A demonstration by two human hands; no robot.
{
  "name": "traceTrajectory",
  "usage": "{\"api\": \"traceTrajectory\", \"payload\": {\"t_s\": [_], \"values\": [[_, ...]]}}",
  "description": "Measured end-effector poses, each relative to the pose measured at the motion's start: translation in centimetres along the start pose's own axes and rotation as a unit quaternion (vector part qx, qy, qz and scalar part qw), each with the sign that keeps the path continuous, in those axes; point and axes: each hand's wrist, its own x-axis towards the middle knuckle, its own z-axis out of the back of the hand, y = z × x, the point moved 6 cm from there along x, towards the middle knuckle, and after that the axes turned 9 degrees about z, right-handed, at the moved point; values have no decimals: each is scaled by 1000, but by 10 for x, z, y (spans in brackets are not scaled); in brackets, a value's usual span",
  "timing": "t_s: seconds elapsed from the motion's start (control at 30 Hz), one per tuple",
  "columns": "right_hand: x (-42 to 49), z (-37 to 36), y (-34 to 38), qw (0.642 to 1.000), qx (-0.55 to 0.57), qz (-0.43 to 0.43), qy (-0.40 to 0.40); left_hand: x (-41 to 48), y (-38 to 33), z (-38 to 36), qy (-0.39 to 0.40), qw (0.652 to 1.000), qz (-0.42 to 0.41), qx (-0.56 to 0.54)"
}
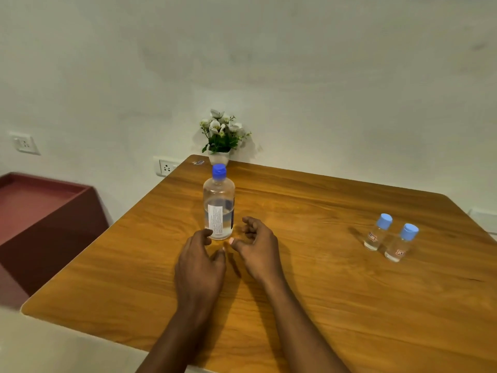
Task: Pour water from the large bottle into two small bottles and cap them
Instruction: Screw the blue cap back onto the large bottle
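The large clear bottle (219, 205) stands upright on the wooden table (322, 278), blue cap on, water up to about half its height. My left hand (200, 261) hovers just in front of its base on the left, fingers curled and apart, holding nothing. My right hand (258, 244) is just right of the base, fingers loosely curled, also holding nothing. Neither hand grips the bottle. Two small clear bottles with blue caps stand side by side far to the right: one (377, 232) further back, one (402, 243) nearer.
A white pot of white flowers (222, 137) stands at the table's far edge behind the large bottle. A dark red cabinet (45, 224) sits left of the table. Wall sockets (166, 166) are on the white wall.
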Motion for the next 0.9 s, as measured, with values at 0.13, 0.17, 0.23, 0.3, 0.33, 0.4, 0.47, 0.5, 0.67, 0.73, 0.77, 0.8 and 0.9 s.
{"api": "traceTrajectory", "payload": {"t_s": [0.13, 0.17, 0.23, 0.3, 0.33, 0.4, 0.47, 0.5, 0.67, 0.73, 0.77, 0.8, 0.9], "values": [[6, -14, 5, 1000, -11, 7, 0, 3, 0, 0, 5, 1000, 8, -1], [7, -17, 6, 1000, -16, 10, -3, 3, 0, 1, 5, 1000, 10, 1], [10, -21, 7, 1000, -25, 17, -5, 3, -1, 1, 3, 1000, 11, 4], [11, -22, 6, 999, -27, 18, -8, 3, -2, 1, 2, 1000, 8, 7], [10, -21, 5, 1000, -26, 16, -10, 2, -3, 0, 3, 1000, 6, 9], [7, -17, 2, 1000, -20, 9, -15, 1, -4, -1, 5, 1000, 2, 17], [3, -13, 0, 1000, -14, 3, -19, -1, -5, -2, 7, 1000, -2, 26], [1, -11, -1, 1000, -11, 0, -19, -1, -4, -2, 8, 1000, -2, 30], [-10, 1, -3, 1000, 1, -5, -8, -11, -6, -3, 13, 999, -9, 37], [-13, 3, -2, 1000, 3, -8, -6, -14, -7, -2, 12, 999, -10, 39], [-14, 4, -2, 1000, 2, -7, -5, -15, -8, -2, 10, 999, -12, 41], [-14, 4, -1, 1000, -1, -7, -4, -15, -8, -1, 8, 999, -13, 42], [-13, 0, 0, 1000, -6, -7, -5, -15, -8, -1, 6, 999, -10, 39]]}}
